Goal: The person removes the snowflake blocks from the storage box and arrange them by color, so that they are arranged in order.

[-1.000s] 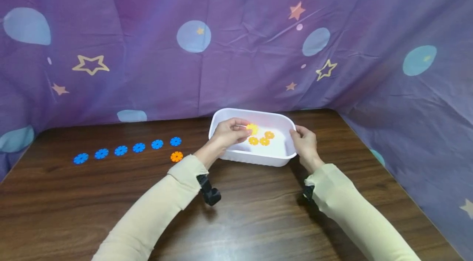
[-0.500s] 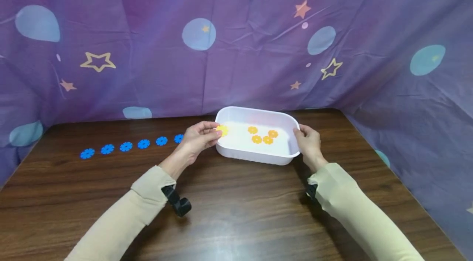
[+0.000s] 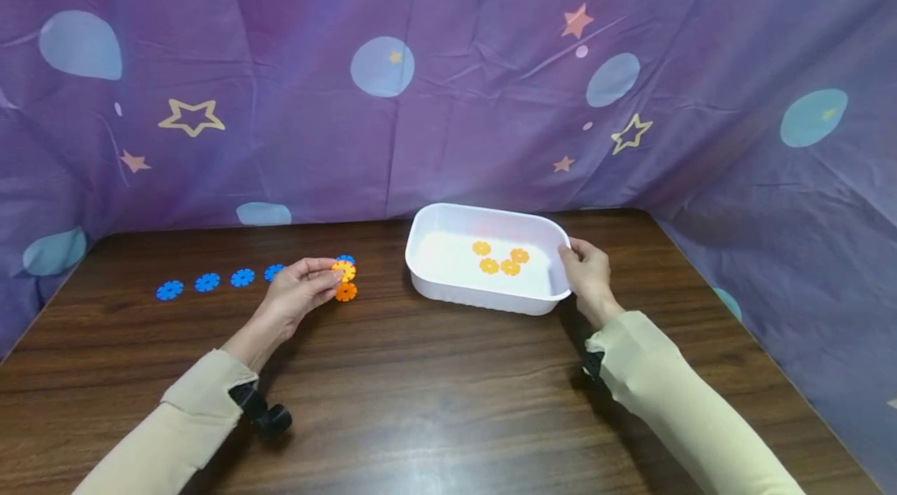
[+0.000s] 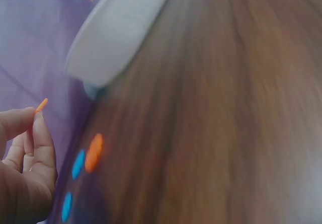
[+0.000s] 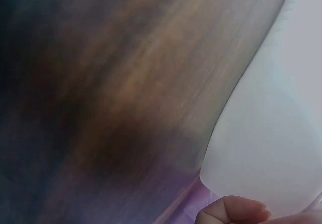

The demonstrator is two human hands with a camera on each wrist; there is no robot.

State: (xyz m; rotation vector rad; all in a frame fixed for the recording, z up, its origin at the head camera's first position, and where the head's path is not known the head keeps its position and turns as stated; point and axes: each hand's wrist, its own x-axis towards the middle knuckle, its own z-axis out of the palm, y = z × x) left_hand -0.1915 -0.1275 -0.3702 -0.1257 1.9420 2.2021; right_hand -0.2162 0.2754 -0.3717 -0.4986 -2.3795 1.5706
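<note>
My left hand point(image 3: 294, 296) pinches a toothed orange snowflake disc point(image 3: 344, 271) between thumb and fingertips; the left wrist view shows this disc point(image 4: 42, 104) edge-on, above the table. Just below it in the head view, a second orange disc point(image 3: 346, 293) lies flat on the wood. A row of blue snowflake discs point(image 3: 207, 282) stretches to the left, partly hidden by the left hand. My right hand point(image 3: 587, 277) grips the right end of a white plastic basket point(image 3: 483, 295), with several orange discs point(image 3: 489, 266) lying on its bottom.
The brown wooden table point(image 3: 434, 386) reaches back to a purple curtain point(image 3: 308, 90) with stars and balloon shapes, which also hangs along the right side. A black strap-on camera point(image 3: 262, 411) sits at the left wrist.
My left hand has carried the orange disc leftward out of the basket, over to the right end of the blue row. The right hand stays on the basket. The head view has shifted slightly.
</note>
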